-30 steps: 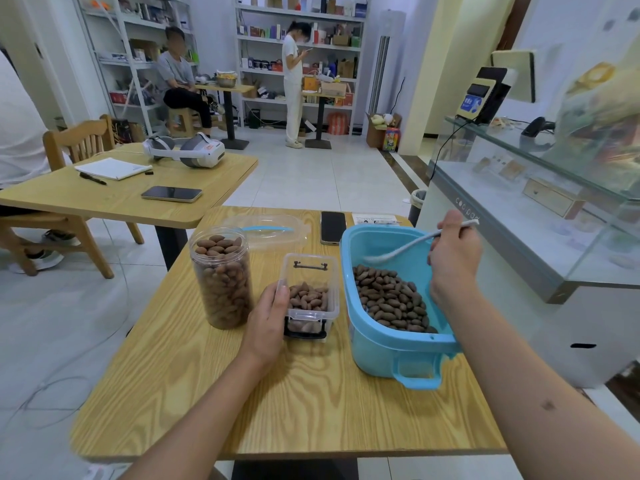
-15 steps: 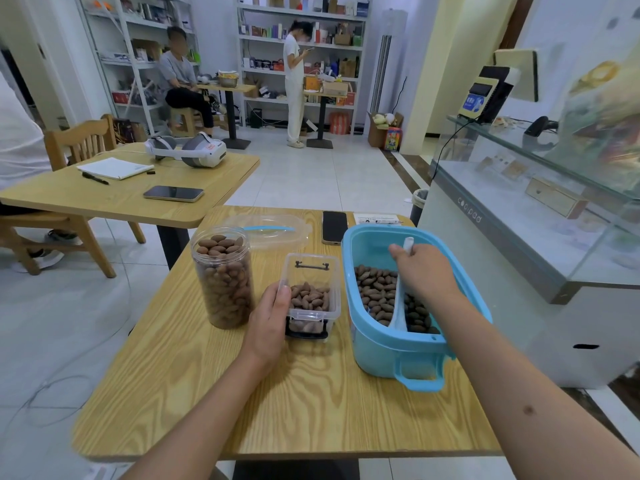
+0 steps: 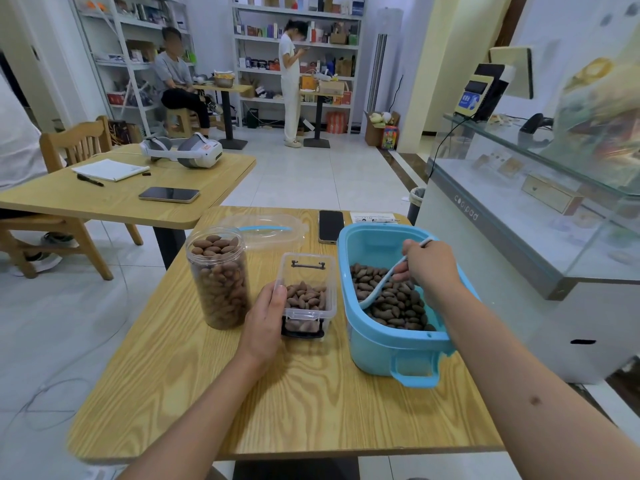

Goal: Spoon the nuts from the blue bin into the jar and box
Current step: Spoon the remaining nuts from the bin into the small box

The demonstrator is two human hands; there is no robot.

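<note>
We judge the jar (image 3: 219, 278) full and the box (image 3: 307, 293) roughly half filled, both mid-table. Our left hand (image 3: 265, 320) grips the box (steadying it); our right hand (image 3: 427, 263) pinches the spoon (image 3: 382, 285), dug into nuts (image 3: 391, 299) left in the blue bin (image 3: 398, 348) by the table's right edge.

The spoon (image 3: 379, 287) bowl lies buried among the nuts (image 3: 398, 303) — its handle mostly hidden by the right hand (image 3: 431, 268).
</note>
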